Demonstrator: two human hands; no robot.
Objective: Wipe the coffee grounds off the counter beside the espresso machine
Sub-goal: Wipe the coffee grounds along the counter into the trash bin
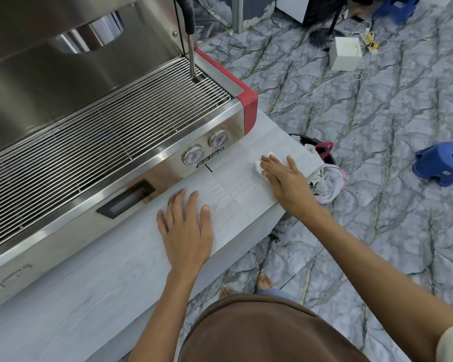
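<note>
Two hands on the counter (120, 259): left hand (186, 228) flat, bracing; right hand (281, 178) pressing a tissue (259, 165) at centre right, mid-wipe; next, likely sweep toward the edge.

1. The espresso machine (89, 121) stands on the counter (94, 278), at its back left.
2. Left hand (186, 231) lies flat before the machine.
3. Right hand (283, 178) presses a cloth (259, 165) near the counter's right end.
4. A bin (324, 163) sits on the floor beyond that end.

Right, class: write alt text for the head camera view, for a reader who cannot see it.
A person's right hand presses a white tissue flat on a pale counter beside a steel espresso machine. The left hand rests open on the counter; a bin stands beyond its end.
</note>
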